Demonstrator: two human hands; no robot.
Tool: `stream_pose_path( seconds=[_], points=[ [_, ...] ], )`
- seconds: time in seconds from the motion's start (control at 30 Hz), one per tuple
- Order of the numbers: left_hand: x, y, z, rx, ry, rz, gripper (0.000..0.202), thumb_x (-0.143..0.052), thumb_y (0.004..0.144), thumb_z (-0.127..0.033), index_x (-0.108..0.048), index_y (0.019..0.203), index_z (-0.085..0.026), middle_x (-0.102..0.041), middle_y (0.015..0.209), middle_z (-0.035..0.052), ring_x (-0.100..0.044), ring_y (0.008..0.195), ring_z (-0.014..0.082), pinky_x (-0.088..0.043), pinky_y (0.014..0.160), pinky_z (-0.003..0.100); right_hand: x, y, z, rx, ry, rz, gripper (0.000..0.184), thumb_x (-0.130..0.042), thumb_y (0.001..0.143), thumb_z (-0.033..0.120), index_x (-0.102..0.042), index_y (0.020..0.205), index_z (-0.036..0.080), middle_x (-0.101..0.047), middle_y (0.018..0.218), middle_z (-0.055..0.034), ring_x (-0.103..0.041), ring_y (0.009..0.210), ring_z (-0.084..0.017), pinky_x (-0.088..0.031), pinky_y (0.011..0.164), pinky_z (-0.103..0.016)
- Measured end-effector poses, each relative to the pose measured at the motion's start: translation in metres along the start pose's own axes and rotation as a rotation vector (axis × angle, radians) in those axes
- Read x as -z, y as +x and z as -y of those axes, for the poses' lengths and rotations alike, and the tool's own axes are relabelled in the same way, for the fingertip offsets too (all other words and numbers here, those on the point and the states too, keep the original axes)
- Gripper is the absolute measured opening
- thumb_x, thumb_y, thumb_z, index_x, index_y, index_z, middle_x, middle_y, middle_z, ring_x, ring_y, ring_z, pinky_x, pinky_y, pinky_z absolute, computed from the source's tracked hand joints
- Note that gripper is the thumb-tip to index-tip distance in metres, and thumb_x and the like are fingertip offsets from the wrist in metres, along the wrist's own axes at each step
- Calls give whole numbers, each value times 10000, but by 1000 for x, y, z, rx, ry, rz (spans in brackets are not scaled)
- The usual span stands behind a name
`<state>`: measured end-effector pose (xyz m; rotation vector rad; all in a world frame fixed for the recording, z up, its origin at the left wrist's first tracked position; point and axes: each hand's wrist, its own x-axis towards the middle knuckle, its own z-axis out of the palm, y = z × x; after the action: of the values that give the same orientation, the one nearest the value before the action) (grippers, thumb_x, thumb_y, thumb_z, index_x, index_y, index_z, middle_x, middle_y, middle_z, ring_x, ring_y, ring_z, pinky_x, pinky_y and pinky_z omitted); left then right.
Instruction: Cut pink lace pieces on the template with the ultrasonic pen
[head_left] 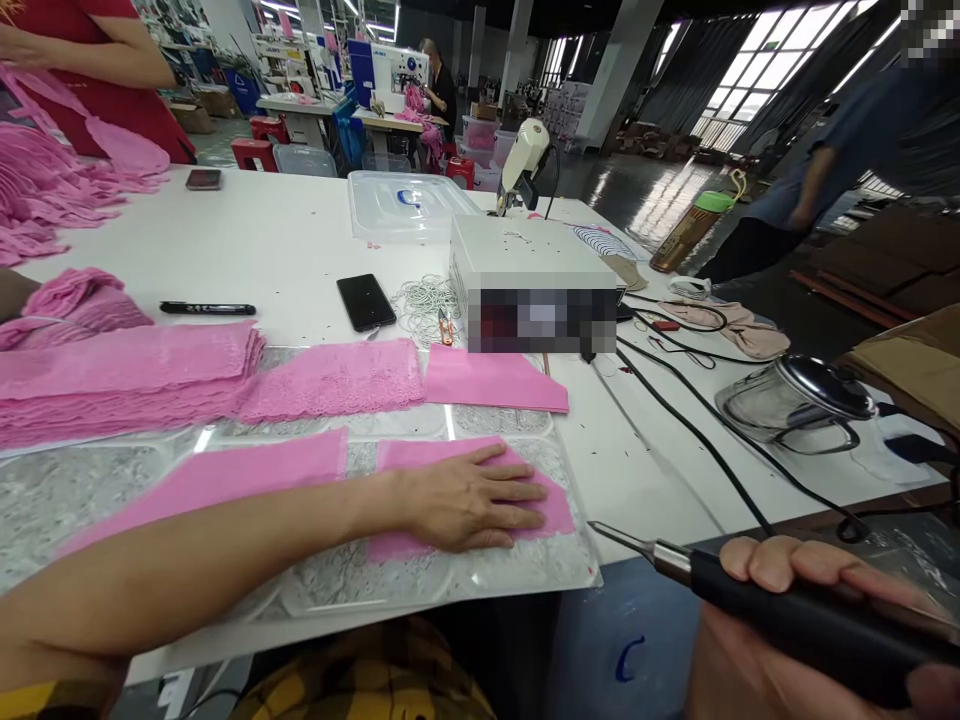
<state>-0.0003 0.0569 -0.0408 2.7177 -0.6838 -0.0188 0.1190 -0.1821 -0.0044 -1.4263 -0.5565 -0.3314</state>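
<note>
While the left forearm reaches across from the lower left, almost level, the left hand (472, 500) lies palm down with its fingers straight and slightly parted, pointing right. It grips nothing; it rests flat on a pink fabric piece (557, 508), covering much of it, near the right edge of a grey marbled mat (517, 570) at the front of the counter (285, 230). The right hand (817, 565) comes in at the lower right, its fingers curled closed around the black handle of a pen-shaped tool (739, 590). That tool slants, its metal tip (622, 537) pointing left, beside the mat's edge and near the piece; whether it touches anything I cannot tell. Left of the covered piece, partly behind the forearm, lies another pink piece (270, 462). Behind them run a stack of pink fabric (127, 375), a textured strip (337, 380) and a smooth angled piece (495, 382).
</note>
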Motion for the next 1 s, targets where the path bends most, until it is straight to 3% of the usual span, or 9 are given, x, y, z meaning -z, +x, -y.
stream_pose_path(
  seconds=[0.1, 0.23, 0.37, 0.67, 1.0],
  points=[
    [0, 0, 0, -8, 6, -1, 401, -450, 1018, -359, -538, 1390, -235, -414, 1535, 37, -319, 1461, 225, -41, 1247, 463, -9, -1, 2, -125, 198, -87, 218, -420, 808, 403, -621, 778, 325, -329, 713, -18, -339, 558, -196, -299, 506, -374],
    [-1, 1, 0, -30, 23, -22, 403, -449, 1018, -356, -546, 1381, -209, -426, 1528, 50, -342, 1447, 236, -53, 1246, 468, -14, -2, -2, -80, 209, -62, 135, -444, 772, 353, -547, 771, 266, -350, 702, -7, -373, 549, -173, -318, 487, -348],
    [-1, 1, 0, -34, 30, -30, 405, -449, 1018, -360, -551, 1377, -201, -432, 1524, 54, -354, 1440, 244, -63, 1244, 474, -17, -1, -3, -85, 188, -51, 108, -454, 739, 341, -502, 760, 247, -359, 682, 3, -393, 536, -160, -330, 481, -327],
    [2, 1, -1, -30, 9, -28, 395, -473, 1014, -361, -555, 1376, -228, -450, 1512, 52, -344, 1447, 250, -122, 1234, 498, -15, 4, -11, -117, 365, -80, 236, -449, 579, 349, -561, 725, 202, -469, 633, 21, -446, 480, -137, -366, 419, -289],
    [0, 2, -1, -36, 17, -22, 403, -465, 1016, -359, -552, 1379, -205, -447, 1512, 57, -344, 1446, 265, -125, 1231, 516, -17, 4, -8, -124, 361, -41, 179, -482, 594, 309, -565, 712, 202, -487, 625, 26, -463, 475, -129, -384, 416, -287]
  ],
)
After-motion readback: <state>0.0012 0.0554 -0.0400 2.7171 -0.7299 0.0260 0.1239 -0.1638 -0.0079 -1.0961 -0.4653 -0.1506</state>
